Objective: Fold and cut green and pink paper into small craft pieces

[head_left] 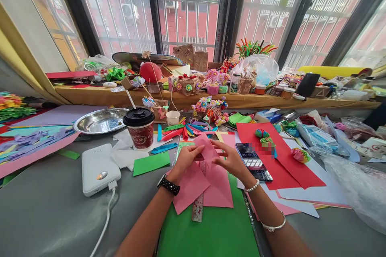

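Between both hands, a folded piece of pink paper (207, 150) is held up over the work area. My left hand (187, 160) pinches its left edge between thumb and fingers. On the other side, my right hand (230, 158) has its fingers closed on the right edge of the same paper. Below lie larger pink sheets (218, 188), with a clear printed ruler (198, 209) across them, partly covered by paper. Under these is a green sheet (208, 237). A phone (255, 162) rests just right of my right hand.
A lidded coffee cup (140, 130), a white power bank (100, 170) with its cable and a metal plate (101, 121) stand at left. Red paper (289, 164) lies at right. Craft flowers (211, 108) and a crowded ledge (120, 95) line the back.
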